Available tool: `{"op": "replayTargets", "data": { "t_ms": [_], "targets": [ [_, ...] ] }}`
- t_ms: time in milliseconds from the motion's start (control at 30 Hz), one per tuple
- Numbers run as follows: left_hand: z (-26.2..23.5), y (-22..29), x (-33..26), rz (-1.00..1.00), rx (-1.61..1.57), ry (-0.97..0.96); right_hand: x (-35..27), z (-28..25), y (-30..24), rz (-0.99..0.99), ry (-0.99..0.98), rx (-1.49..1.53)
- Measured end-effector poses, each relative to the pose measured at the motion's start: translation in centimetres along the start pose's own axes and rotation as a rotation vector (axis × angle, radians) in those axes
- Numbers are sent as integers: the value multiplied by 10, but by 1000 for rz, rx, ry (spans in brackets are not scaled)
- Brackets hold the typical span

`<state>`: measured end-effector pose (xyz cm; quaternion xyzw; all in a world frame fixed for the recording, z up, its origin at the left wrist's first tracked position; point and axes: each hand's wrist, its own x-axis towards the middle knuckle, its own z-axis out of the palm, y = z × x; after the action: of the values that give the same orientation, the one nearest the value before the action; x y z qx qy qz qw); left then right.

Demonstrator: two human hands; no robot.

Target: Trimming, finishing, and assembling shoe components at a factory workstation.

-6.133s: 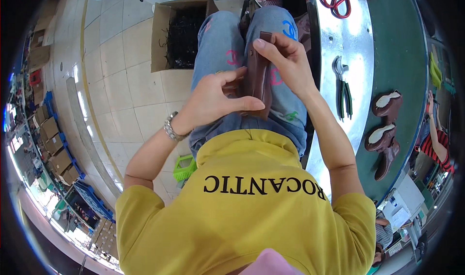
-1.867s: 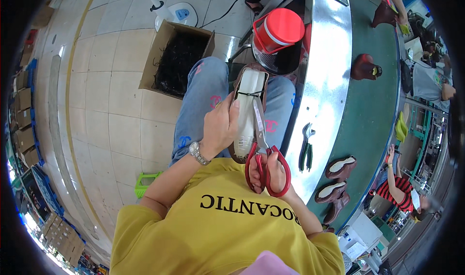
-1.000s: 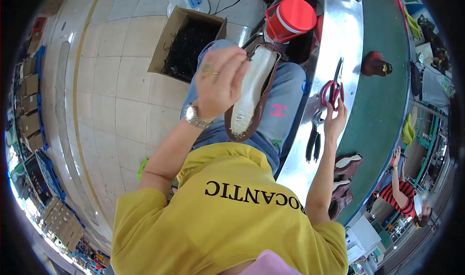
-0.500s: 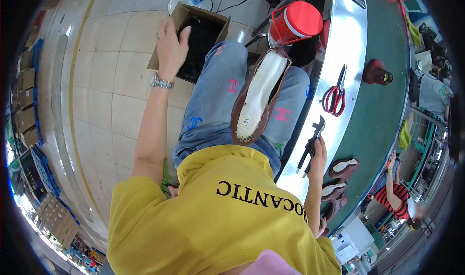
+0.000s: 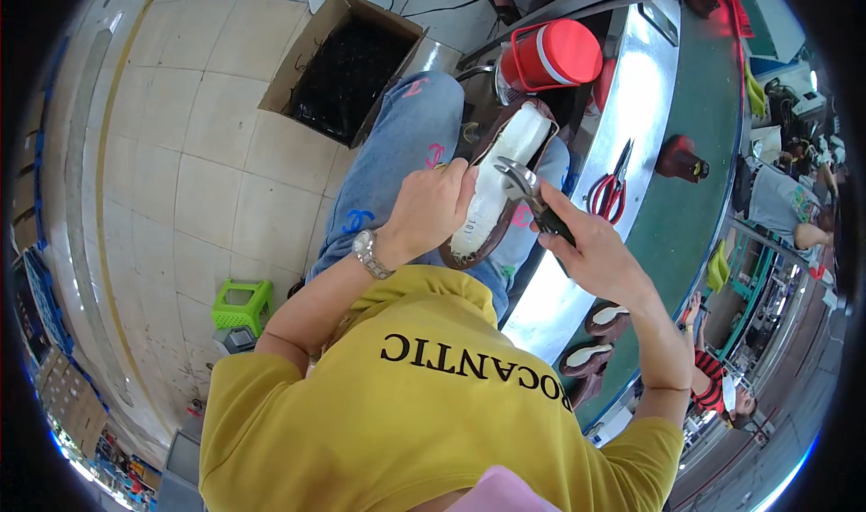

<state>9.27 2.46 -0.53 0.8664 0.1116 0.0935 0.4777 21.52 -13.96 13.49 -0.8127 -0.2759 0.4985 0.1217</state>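
A brown shoe upper on its last lies bottom up across my lap, its white insole (image 5: 487, 192) facing me. My left hand (image 5: 428, 210) is closed at the shoe's left edge, fingertips pressed together there. In my right hand (image 5: 591, 246) are pincers (image 5: 521, 183) with a metal head and black handles. The pincers' head is over the insole's right side, near its middle. Whether the jaws touch the shoe I cannot tell.
Red-handled scissors (image 5: 609, 194) and a phone (image 5: 658, 23) lie on the metal ledge. Brown shoes (image 5: 586, 359) rest on the green belt (image 5: 654, 241). A red jug (image 5: 570, 52) stands ahead, a cardboard box (image 5: 298, 52) of black material to the left, and a green stool (image 5: 242, 304) behind it.
My right hand has lifted the pincers from the metal ledge and brought them over the shoe. My left hand has come from the cardboard box to the shoe's left edge.
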Motion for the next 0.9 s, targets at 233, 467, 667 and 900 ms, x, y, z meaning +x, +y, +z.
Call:
{"op": "replayTargets", "data": {
  "t_ms": [233,467,667,900],
  "targets": [
    [-1,8,-3,-73,96,-231,8,15,-10,-135,109,-374],
    [-11,-13,19,-746,-1579,-567,6,47,19,-208,319,-220],
    [24,-6,37,-696,-1583,-395,1,31,17,-179,241,-256],
    [33,-17,36,-671,-1527,-407,29,-40,-9,-565,455,-377]
  ]
}}
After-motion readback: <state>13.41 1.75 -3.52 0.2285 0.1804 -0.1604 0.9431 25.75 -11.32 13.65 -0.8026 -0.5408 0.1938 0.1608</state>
